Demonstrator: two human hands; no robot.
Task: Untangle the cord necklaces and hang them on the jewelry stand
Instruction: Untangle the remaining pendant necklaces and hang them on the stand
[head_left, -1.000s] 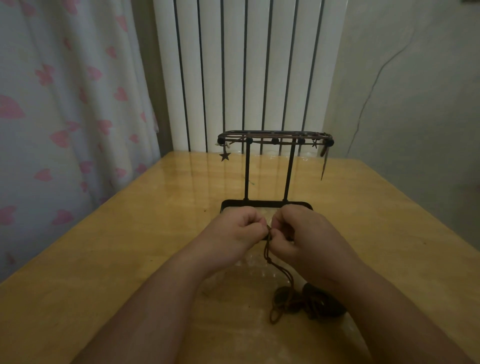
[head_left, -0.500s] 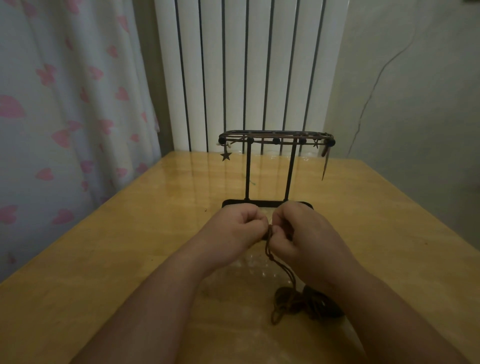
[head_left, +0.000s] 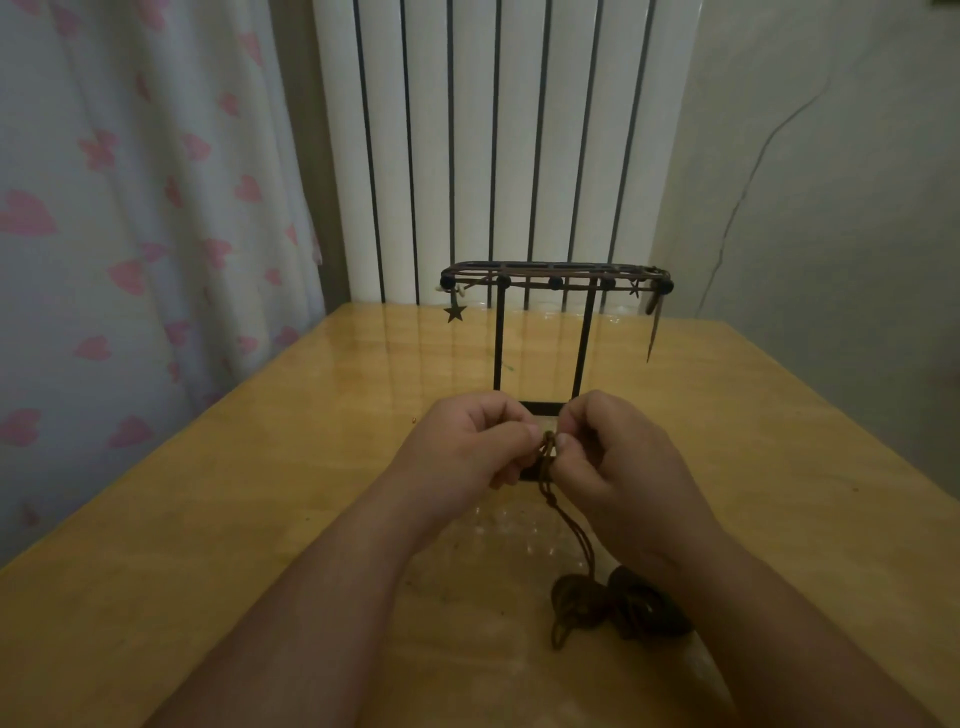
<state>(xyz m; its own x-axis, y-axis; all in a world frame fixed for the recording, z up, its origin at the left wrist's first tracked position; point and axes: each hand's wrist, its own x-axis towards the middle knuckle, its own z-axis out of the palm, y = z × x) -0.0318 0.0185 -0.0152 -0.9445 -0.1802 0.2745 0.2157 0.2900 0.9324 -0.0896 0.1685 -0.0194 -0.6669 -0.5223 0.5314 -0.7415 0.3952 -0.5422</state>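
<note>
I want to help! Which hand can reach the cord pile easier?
Probably the right hand: both pinch the cord, but its pile lies beside the right wrist, farther from the left hand.

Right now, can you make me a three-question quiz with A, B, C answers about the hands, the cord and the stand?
1. Where does the star hang on the stand?
A. the right end of its top bar
B. the left end of its top bar
C. the middle of its top bar

2. How many upright posts hold up the top bar?
A. one
B. four
C. two

3. What are the left hand and right hand doing with the cord?
A. both pinch it with their fingers
B. both lie flat, away from it
C. only one touches it

Answers:
1 B, the star dangles under the bar's left end.
2 C, two thin posts rise from the base.
3 A, both hands' fingers meet on the cord, which trails down to a pile on the table.
</note>
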